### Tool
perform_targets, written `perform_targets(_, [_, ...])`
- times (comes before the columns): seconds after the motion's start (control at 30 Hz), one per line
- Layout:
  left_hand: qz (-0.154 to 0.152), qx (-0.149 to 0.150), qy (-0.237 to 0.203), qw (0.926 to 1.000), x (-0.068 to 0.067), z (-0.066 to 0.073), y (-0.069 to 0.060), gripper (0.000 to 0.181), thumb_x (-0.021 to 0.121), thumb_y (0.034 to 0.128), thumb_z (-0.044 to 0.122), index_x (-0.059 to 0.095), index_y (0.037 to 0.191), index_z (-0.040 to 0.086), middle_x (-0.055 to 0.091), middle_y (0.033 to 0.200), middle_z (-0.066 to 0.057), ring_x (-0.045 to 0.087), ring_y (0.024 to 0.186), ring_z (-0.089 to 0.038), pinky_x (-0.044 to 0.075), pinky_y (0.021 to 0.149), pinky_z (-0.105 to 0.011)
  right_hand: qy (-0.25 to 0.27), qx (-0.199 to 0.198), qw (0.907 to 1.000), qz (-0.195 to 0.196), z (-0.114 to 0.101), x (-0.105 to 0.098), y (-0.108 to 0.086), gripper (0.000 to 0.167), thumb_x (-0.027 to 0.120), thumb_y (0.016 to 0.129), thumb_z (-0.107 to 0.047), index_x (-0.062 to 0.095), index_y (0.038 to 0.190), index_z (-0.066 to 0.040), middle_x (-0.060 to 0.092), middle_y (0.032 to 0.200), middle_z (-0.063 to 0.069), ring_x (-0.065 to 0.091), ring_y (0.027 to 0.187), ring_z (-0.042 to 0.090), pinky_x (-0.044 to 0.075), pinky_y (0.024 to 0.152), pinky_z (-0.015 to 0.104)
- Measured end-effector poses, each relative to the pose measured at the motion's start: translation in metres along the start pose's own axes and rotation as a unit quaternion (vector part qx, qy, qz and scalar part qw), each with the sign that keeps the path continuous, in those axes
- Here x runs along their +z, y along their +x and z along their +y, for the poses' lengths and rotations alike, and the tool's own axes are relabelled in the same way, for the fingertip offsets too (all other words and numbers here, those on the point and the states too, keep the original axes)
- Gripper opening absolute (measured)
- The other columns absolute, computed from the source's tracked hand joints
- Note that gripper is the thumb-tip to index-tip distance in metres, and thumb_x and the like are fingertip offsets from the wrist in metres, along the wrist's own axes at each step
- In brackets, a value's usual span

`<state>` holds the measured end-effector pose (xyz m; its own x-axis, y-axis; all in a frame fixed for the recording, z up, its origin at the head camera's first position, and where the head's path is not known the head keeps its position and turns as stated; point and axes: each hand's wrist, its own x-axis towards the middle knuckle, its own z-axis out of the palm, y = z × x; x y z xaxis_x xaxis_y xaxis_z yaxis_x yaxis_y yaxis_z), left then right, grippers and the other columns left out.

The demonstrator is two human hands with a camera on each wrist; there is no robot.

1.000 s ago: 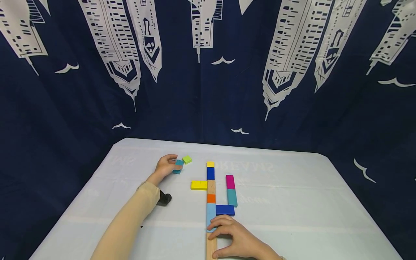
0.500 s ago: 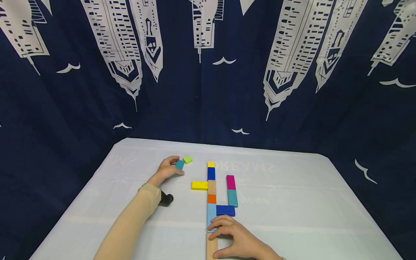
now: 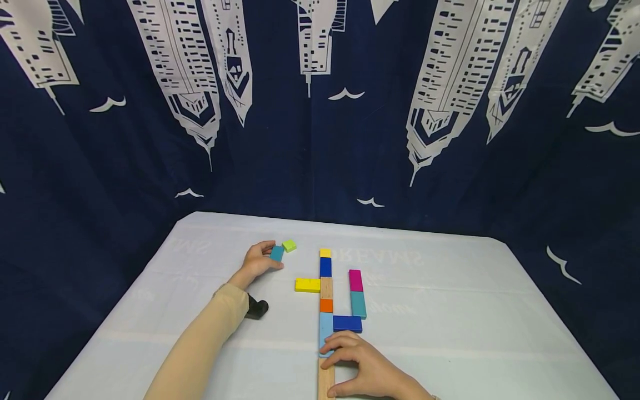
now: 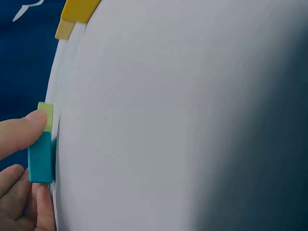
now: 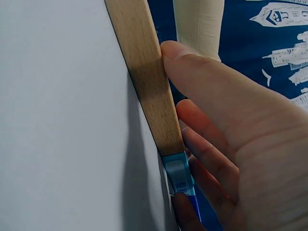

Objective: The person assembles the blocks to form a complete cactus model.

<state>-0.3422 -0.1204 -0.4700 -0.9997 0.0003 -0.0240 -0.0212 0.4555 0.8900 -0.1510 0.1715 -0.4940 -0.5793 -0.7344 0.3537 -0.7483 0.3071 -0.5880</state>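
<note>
In the head view my left hand point(image 3: 258, 261) is at the far left of the table, with a teal block point(image 3: 277, 254) between its thumb and fingers. The left wrist view shows the thumb point(image 4: 36, 122) at one end of this teal block and curled fingers at the other. A lime green block point(image 3: 289, 245) is just beyond it. My right hand point(image 3: 367, 364) rests at the near end of a long row of blocks. Its thumb and a fingertip touch a natural wood block point(image 3: 325, 380); other fingertips lie over a light blue block point(image 3: 325, 326).
The row continues away through orange point(image 3: 326, 305), wood, blue and yellow blocks. A yellow block point(image 3: 307, 285) juts left from it, a dark blue block point(image 3: 347, 323) right. Teal point(image 3: 358, 304) and magenta point(image 3: 355, 280) blocks lie farther right. A black object point(image 3: 257, 308) shows beside the left sleeve.
The left thumb has slid off the teal block's top face to its near end, and the block has turned slightly. My right hand has stayed in place.
</note>
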Motion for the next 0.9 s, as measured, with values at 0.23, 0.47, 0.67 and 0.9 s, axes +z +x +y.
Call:
perform_targets(0.23, [0.027, -0.010, -0.015, 0.9995, 0.008, 0.006, -0.003, 0.074, 0.083, 0.0669, 0.005, 0.050, 0.134, 0.004, 0.052, 0.131, -0.015, 0.048, 0.118, -0.029, 0.037, 0.101, -0.041, -0.005, -0.005, 1.0000, 0.004, 0.000, 0.000, 0.000, 0.033, 0.077, 0.075, -0.039, 0.067, 0.105, -0.028, 0.058, 0.121, -0.009, 0.044, 0.119, 0.014, 0.040, 0.097, 0.034])
perform_targets(0.47, [0.031, -0.010, -0.020, 0.9993, 0.018, 0.016, -0.010, 0.073, 0.084, 0.0655, 0.009, 0.053, 0.131, 0.006, 0.054, 0.127, -0.015, 0.049, 0.117, -0.029, 0.039, 0.098, -0.042, 0.005, 0.003, 1.0000, 0.001, -0.002, 0.000, 0.001, 0.033, 0.077, 0.075, -0.038, 0.067, 0.105, -0.028, 0.058, 0.121, -0.009, 0.044, 0.119, 0.014, 0.039, 0.097, 0.033])
perform_targets(0.67, [0.013, -0.012, -0.027, 0.9995, 0.029, 0.022, -0.014, 0.075, 0.085, 0.0644, 0.009, 0.050, 0.131, 0.005, 0.054, 0.128, -0.013, 0.050, 0.117, -0.028, 0.041, 0.097, -0.040, 0.000, -0.004, 1.0000, 0.002, -0.003, -0.001, 0.002, 0.033, 0.077, 0.076, -0.038, 0.067, 0.106, -0.027, 0.058, 0.121, -0.008, 0.045, 0.119, 0.014, 0.040, 0.097, 0.034])
perform_targets(0.9, [-0.002, -0.017, 0.008, 0.9998, 0.038, 0.025, -0.017, 0.074, 0.085, 0.0652, 0.012, 0.051, 0.131, 0.007, 0.056, 0.122, -0.012, 0.051, 0.110, -0.027, 0.042, 0.094, -0.040, 0.008, 0.017, 0.9998, -0.007, -0.005, -0.002, 0.002, 0.032, 0.076, 0.077, -0.038, 0.067, 0.105, -0.028, 0.057, 0.121, -0.009, 0.044, 0.119, 0.014, 0.040, 0.097, 0.035])
